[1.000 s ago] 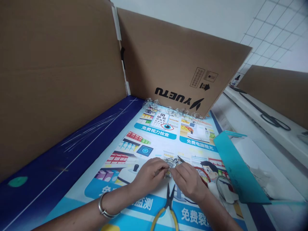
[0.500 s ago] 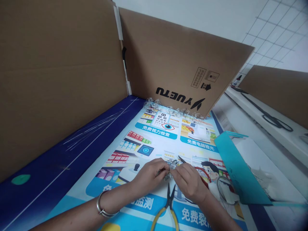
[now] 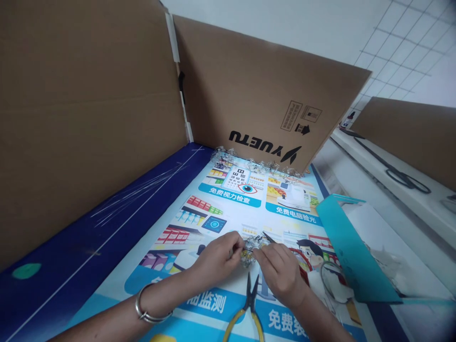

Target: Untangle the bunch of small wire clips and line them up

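A small tangle of clear beads and thin wire (image 3: 249,254) lies between my two hands over the printed sheet. My left hand (image 3: 220,256), with a silver bangle (image 3: 144,308) on its wrist, is closed at the left edge of the tangle; what its fingers pinch is too small to make out. My right hand (image 3: 280,268) is closed on the right side of the beaded tangle. A dark pointed tool tip (image 3: 268,237) shows beside its fingers, and red handles (image 3: 302,263) show behind the hand. Yellow-handled pliers (image 3: 251,304) lie with jaws apart just below the tangle.
Beaded wire pieces (image 3: 260,166) line the foot of the standing cardboard panel (image 3: 263,95). Thin straight wires (image 3: 131,194) lie on the dark blue strip at left. At right are a teal folder (image 3: 352,251), a wire coil (image 3: 335,280) and black scissors (image 3: 406,178).
My left hand has drawn slightly left, away from my right hand, and more of the beaded tangle shows between them. The camera view has shifted a little.
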A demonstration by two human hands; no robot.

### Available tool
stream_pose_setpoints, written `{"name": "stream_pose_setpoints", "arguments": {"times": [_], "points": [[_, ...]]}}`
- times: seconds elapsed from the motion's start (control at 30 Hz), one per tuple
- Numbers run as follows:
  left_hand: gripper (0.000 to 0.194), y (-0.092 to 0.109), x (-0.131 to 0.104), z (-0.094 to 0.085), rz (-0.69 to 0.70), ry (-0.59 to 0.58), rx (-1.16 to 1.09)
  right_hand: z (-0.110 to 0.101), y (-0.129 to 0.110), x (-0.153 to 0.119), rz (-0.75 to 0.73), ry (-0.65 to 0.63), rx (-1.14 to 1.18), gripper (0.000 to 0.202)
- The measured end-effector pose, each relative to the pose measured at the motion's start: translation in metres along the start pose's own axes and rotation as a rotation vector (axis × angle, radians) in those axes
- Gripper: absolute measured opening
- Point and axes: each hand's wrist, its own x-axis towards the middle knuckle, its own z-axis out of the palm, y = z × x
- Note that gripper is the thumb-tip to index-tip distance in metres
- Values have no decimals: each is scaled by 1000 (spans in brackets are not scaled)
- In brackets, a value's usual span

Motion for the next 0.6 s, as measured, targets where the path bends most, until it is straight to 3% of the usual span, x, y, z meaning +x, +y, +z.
{"name": "stream_pose_setpoints", "arguments": {"times": [0.2,0.43,0.6], "points": [[11,-9,2,-3,1,56,78,-3,-2,2,85,-55,-28,24],[11,-13,3,-7,30,63,6,-11,-4,6,204,-61,-21,19],[8,-7,5,-12,-38,81,-203,-12,1,14,360,-103,180,14]]}}
